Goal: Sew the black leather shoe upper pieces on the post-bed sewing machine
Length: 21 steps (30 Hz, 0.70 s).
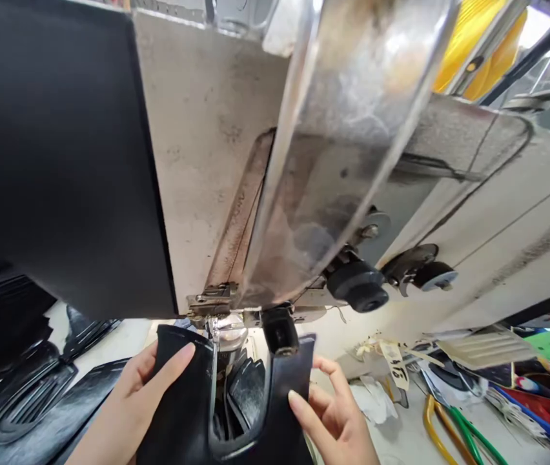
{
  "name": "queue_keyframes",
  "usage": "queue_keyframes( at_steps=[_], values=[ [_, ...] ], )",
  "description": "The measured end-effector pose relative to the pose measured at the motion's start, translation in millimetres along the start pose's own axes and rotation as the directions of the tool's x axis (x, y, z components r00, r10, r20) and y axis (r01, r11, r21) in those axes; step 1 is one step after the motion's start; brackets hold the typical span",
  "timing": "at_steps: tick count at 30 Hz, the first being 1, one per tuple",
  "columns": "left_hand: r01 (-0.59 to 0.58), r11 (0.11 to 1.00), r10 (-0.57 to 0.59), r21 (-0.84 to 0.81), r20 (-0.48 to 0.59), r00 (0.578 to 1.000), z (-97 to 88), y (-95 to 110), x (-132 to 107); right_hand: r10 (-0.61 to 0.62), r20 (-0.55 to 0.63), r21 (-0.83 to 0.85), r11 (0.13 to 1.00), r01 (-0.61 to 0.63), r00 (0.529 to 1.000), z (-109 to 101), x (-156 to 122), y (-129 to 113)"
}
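A black shoe upper piece [192,413] is held up under the sewing machine's head [236,303], wrapped around the post near the presser wheel [229,332]. My left hand [134,400] grips its left flap, thumb pressed on the front. On the right flap sits my right hand [336,416], thumb on the front and fingers curled behind the edge. Both hands are closed on the piece.
The worn white machine body [207,129] fills the upper view, with a clear guard [343,129] and black knobs [357,287]. Black stitched pieces [23,400] lie at the left. Paper tags [394,361], scissors with yellow and green handles [449,429] and colourful clutter lie at the right.
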<state>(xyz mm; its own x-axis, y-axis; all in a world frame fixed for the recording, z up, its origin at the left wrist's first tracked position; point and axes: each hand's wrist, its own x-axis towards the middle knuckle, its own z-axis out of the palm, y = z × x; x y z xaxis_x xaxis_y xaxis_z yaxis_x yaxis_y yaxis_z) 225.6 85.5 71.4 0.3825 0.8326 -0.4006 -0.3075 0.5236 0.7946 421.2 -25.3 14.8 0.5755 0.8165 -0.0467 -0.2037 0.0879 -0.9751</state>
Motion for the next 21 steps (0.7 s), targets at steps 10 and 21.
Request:
queue_keyframes(
  at_steps=[10, 21],
  values=[
    [-0.063, 0.998, 0.063, -0.007, -0.084, 0.994, 4.7, 5, 15, 0.131, 0.077, 0.319, 0.936, -0.149, 0.988, 20, 21, -33],
    [-0.081, 0.995, 0.09, 0.065, -0.141, 0.986, 9.4, 4, 19, 0.109, 0.034, 0.355, 0.928, -0.114, 0.993, 19, 27, -31]
  ],
)
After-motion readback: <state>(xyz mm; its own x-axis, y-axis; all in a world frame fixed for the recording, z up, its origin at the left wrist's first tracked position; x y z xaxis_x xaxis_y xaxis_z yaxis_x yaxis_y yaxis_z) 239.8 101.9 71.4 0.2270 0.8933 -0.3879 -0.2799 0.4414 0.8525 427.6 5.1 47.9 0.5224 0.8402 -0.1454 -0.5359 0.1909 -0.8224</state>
